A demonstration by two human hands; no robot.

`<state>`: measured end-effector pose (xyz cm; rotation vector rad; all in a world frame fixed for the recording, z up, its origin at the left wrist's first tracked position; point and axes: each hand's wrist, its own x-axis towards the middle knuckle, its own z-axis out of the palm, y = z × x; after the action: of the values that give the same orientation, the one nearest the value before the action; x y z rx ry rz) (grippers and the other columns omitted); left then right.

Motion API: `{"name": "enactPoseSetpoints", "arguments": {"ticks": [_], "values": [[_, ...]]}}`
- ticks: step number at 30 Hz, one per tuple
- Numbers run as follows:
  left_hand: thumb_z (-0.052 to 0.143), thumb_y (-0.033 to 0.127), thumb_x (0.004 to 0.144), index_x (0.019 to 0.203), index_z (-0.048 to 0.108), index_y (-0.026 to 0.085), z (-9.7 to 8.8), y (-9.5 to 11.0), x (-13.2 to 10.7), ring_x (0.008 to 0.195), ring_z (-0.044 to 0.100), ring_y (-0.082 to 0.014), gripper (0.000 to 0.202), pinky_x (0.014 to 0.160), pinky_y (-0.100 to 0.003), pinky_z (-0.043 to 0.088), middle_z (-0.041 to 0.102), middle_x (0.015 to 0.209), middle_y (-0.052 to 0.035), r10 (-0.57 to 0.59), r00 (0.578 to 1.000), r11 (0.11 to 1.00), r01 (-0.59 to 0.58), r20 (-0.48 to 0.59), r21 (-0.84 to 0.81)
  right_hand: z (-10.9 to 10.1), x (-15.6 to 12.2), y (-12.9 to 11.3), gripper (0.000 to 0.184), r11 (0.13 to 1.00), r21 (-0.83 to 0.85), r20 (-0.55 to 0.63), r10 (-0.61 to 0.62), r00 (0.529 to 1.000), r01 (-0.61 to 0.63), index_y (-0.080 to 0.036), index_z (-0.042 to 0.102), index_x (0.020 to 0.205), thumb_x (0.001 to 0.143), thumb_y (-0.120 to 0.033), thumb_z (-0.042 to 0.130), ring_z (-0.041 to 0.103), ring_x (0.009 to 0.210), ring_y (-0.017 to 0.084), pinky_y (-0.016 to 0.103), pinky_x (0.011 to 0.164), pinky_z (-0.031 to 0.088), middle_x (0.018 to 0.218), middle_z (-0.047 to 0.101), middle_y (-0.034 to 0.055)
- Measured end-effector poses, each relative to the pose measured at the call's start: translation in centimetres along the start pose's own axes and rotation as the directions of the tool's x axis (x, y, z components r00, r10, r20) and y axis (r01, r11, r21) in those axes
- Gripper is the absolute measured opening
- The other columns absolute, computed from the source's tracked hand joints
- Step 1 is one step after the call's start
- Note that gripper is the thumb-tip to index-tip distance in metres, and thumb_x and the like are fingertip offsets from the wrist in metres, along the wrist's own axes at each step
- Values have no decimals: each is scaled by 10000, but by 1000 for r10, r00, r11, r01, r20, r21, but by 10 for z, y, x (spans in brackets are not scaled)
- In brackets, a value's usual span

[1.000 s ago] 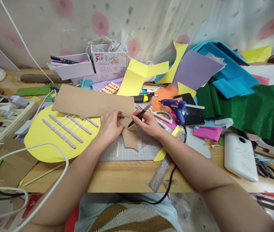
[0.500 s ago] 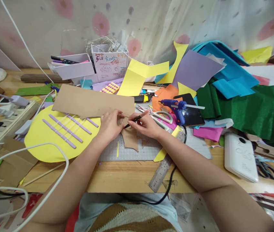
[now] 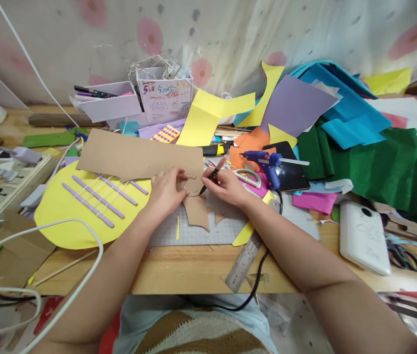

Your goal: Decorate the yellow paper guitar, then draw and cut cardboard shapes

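Observation:
My right hand (image 3: 225,186) is closed around a dark pen (image 3: 211,176), its tip down at the edge of a small round cardboard piece (image 3: 193,185). With thumb and fingers, my left hand (image 3: 167,191) grips the left side of that round piece and steadies it. Beneath lies a brown cardboard scrap (image 3: 197,216) with curved, cut edges, on a grey cutting mat (image 3: 164,237). A long cardboard strip (image 3: 138,155) lies just behind my left hand. Part of the round piece is hidden by my left fingers.
Right of my hands lie scissors (image 3: 250,178), a blue glue gun (image 3: 267,162) and a steel ruler (image 3: 243,265). A yellow sheet with purple sticks (image 3: 55,216) is at left. Behind stand a yellow cutter (image 3: 215,150) and a white pen box (image 3: 164,101). A white cable (image 3: 96,236) loops near my left forearm.
The pen tip has moved right along the edge of the round piece, and my right hand has shifted slightly right with it. My left hand keeps its hold.

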<state>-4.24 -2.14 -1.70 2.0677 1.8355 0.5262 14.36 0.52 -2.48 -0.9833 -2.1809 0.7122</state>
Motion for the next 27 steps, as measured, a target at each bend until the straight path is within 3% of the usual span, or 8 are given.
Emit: {"name": "enactPoseSetpoints", "arguments": {"ticks": [12,20,27], "values": [[620,243,696,1100,506,234,0,0,0,1047,520,-277,420,901,-432,338,674,1092,-13,-6,1000,1000,6,9,-2,3,0,15,290,996,6,-108,89,990,-88,-184,405,601,831,-355,449,371,531,88,254,557,318,587,451,-7],[619,242,695,1100,502,237,0,-1,0,1043,513,-280,421,896,-434,341,669,1097,-24,-8,1000,1000,8,11,16,4,0,9,279,994,42,-35,106,994,-104,-176,475,642,831,-382,461,357,508,83,246,521,300,561,443,-20],[623,246,700,1107,501,237,1,-2,0,1051,513,-280,425,901,-437,337,672,1093,-23,4,1000,1000,-4,8,4,3,2,14,303,986,85,-121,154,981,-144,-186,397,589,822,-369,461,350,523,88,247,521,302,552,394,-20]]}}
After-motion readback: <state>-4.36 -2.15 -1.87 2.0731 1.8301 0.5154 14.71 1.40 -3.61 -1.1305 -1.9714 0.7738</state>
